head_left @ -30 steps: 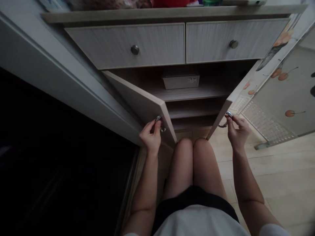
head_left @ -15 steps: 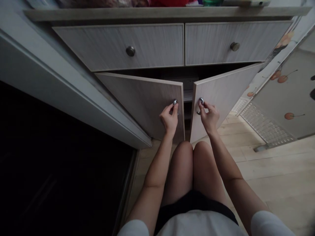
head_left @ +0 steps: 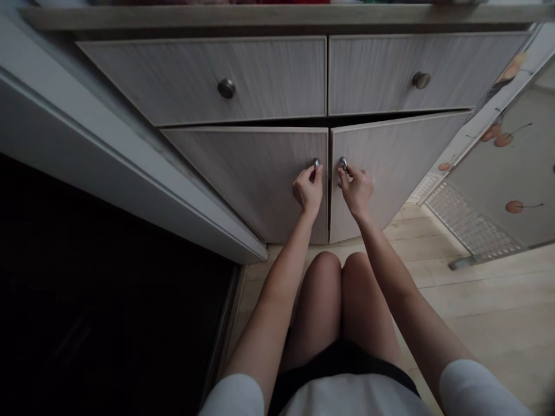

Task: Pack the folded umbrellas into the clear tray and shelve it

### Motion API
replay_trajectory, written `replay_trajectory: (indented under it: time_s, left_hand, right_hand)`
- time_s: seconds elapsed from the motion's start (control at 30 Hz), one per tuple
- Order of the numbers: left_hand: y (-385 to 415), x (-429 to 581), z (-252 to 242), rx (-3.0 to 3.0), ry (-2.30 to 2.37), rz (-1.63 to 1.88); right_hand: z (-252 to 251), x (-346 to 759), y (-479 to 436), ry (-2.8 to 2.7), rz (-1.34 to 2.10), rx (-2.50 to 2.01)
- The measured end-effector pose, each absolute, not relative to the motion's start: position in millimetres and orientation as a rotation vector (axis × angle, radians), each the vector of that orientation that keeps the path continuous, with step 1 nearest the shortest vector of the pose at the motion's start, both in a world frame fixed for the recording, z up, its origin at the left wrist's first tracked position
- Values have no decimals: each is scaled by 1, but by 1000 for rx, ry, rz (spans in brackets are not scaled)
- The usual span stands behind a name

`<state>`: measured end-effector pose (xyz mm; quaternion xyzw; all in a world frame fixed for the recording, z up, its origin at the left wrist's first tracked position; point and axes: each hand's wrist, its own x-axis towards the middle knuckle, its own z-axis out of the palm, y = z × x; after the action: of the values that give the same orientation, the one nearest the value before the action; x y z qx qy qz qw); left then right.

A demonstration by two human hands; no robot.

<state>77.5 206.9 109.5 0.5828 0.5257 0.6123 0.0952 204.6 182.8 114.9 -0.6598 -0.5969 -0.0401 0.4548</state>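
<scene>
Head view: left hand (head_left: 307, 192) pinches the ring pull (head_left: 316, 163) of the left door (head_left: 247, 179), right hand (head_left: 355, 192) the matching pull (head_left: 343, 164) of the right door (head_left: 392, 164) (fingers curled, not clenched); the doors stand almost shut, a thin gap between them, under two drawers (head_left: 269, 75), knees (head_left: 342, 277) just below

The pale wood-grain left cabinet door (head_left: 247, 185) and right cabinet door (head_left: 390, 167) are standing almost shut, a narrow dark gap separating their inner edges, with a small left chrome ring pull (head_left: 316, 163) and right chrome ring pull (head_left: 343, 163) sitting just beside that gap.
</scene>
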Motion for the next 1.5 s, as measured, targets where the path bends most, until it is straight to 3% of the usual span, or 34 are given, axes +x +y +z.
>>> replay_trajectory:
  time_s: [0.53, 0.87, 1.5]
  left_hand:
    - [244, 85, 109, 1714, 1602, 1851]
    - [252, 87, 119, 1760, 1731, 1651]
    - [256, 82, 123, 1751, 1584, 1593]
  right_hand:
    - [116, 197, 219, -1517, -138, -1664]
    - [114, 193, 238, -1512, -185, -1723]
    - [110, 198, 249, -1481, -99, -1611]
